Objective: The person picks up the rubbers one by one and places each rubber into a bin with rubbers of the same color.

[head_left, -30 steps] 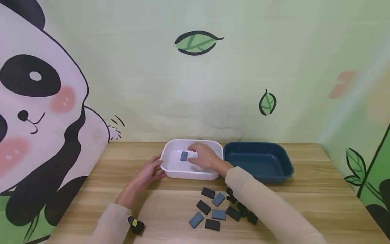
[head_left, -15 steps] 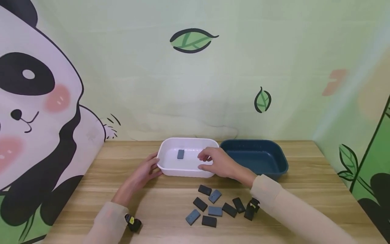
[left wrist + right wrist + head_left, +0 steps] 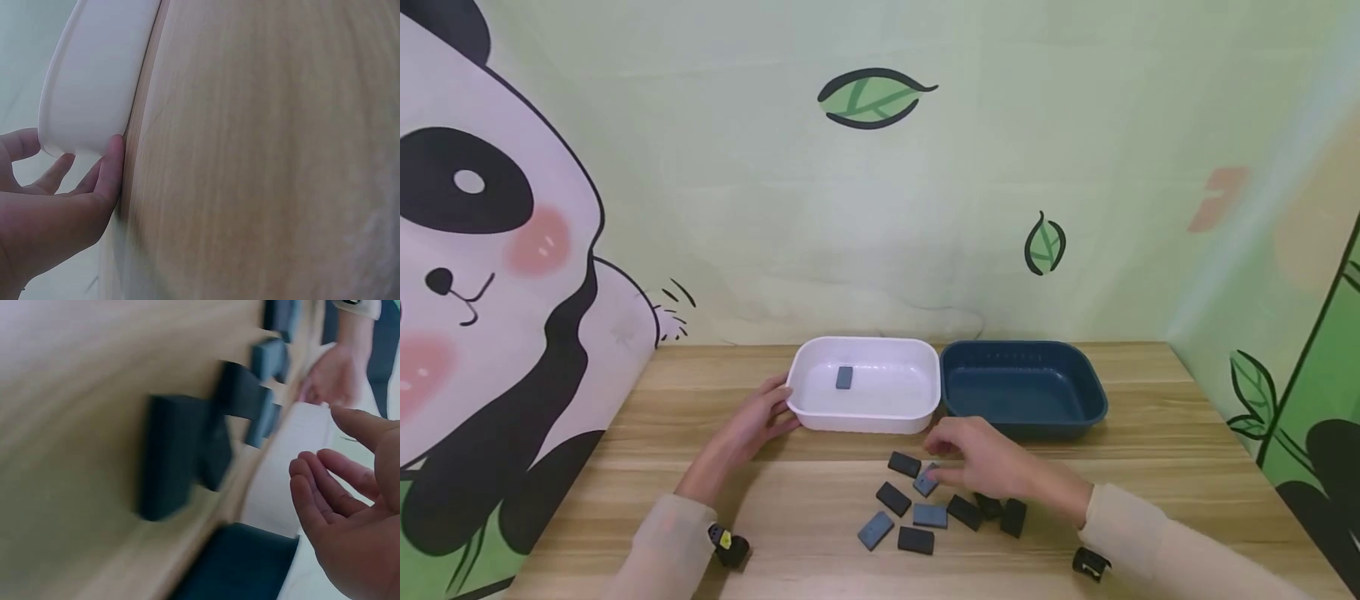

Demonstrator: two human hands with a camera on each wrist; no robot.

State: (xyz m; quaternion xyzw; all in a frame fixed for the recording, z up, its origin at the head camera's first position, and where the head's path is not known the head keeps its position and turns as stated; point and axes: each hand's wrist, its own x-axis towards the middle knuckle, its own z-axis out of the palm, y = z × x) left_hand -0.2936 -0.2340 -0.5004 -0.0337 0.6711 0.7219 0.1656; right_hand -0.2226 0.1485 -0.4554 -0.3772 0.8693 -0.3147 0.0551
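Note:
My left hand [image 3: 758,419] rests at the left end of a white plastic tub [image 3: 865,423]; in the left wrist view its extended fingertips [image 3: 114,150] touch the wall. Inside the tub lies one blue-grey rectangular block [image 3: 844,377]. Over the scattered blocks hovers my right hand [image 3: 977,457], fingers loosely bent and holding nothing. Its thumb overlaps a blue-grey block [image 3: 925,481] in the head view. Around it on the table lie black blocks [image 3: 916,540] and more blue-grey ones, such as a block [image 3: 876,531] at the left of the group. The hand partly covers a black block [image 3: 988,505].
A dark blue tub [image 3: 1026,427] stands right beside the white one, at the right. Both stand near the back of the wooden table [image 3: 805,533], in front of a printed wall cloth [image 3: 752,208]. Black wrist cameras [image 3: 728,547] are on both sleeves.
My right hand has moved out of the white tub, right and toward me, to above the scattered blocks. The left hand stays on the tub; the head view has shifted slightly.

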